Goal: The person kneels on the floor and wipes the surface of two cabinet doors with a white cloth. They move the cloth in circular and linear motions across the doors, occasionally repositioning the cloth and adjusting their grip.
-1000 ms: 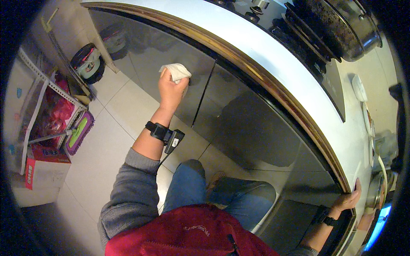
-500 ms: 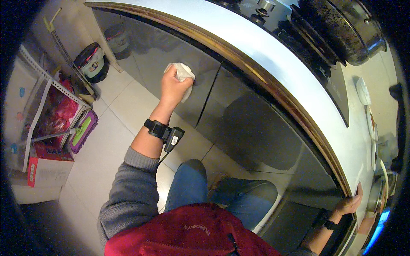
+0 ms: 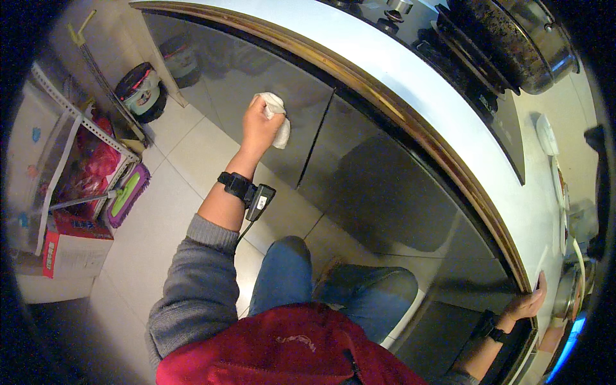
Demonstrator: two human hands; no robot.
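Observation:
My left hand (image 3: 259, 127) is closed round a crumpled white cloth (image 3: 280, 136), which lies against a dark glossy cabinet door (image 3: 224, 70). Part of the cloth pokes out above and beside my fingers. Close to its right runs the narrow gap between two doors. At the lower right, my right hand (image 3: 527, 304) rests over the edge of the white countertop (image 3: 443, 106). Its fingers are stretched out onto the top, holding nothing. Both wrists carry black straps, and a small black device sits at the left one.
A stove with a blackened pan (image 3: 500, 45) stands on the counter above. On the tiled floor to the left are a lidded bin (image 3: 142, 96), a green and purple mop head (image 3: 128, 196), a cardboard box (image 3: 77, 247) and a shelf. My knees are bent below the doors.
My left hand has shifted very slightly on the door, and the cloth's folds lie differently. My right hand stays on the counter edge. The view has moved a little.

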